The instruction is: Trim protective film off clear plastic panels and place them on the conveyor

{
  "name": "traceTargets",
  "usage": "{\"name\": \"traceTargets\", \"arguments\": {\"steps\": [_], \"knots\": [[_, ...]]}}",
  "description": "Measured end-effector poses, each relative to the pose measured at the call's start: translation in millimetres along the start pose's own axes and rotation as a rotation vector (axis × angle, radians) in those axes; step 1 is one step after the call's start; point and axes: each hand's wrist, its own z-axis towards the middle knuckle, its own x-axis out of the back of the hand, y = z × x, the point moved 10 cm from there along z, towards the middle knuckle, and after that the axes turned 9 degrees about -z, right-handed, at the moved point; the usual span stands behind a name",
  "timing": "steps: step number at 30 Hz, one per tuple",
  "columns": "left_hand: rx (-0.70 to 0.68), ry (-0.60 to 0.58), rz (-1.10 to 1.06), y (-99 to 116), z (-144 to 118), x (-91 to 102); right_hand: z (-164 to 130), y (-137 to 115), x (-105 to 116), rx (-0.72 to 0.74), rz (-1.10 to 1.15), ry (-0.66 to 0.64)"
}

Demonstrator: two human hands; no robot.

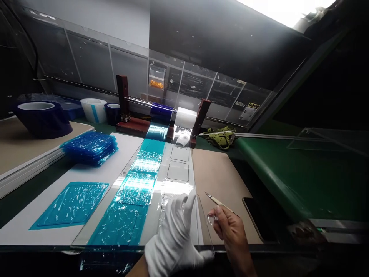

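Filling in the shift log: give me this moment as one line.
left hand: gloved, flat on clear film | right hand: bare, holds craft knife | blue film strip alongside

White-gloved left hand (175, 234), blue film strip (135, 192), green belt (294, 173), tan board (219, 181)

Slim pale-handled scalpel (216, 201) angled upward, clear film strip (173, 192) flat beside blue film (135, 192)

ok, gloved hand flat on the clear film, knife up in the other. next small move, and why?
Probably lower the knife to the clear film just beyond the left hand. That gloved hand presses the film flat on the template, while the right hand holds the blade raised, tip off the surface, with a scrap pinched in its fingers.
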Motion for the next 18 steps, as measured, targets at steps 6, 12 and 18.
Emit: {"name": "traceTargets", "arguments": {"steps": [6, 12, 18], "knots": [[0.081, -0.249, 0.528, 8, 10, 16.2, -26, -54, -5, 0.488, -0.76, 0.278], [-0.019, -0.387, 0.324, -4, 3, 13.4, -3, 1, -32, 0.069, -0.209, -0.33], [-0.115, -0.052, -0.028, -4, -7, 43.0, -43, -12, 112, 0.125, -0.194, 0.456]]}}
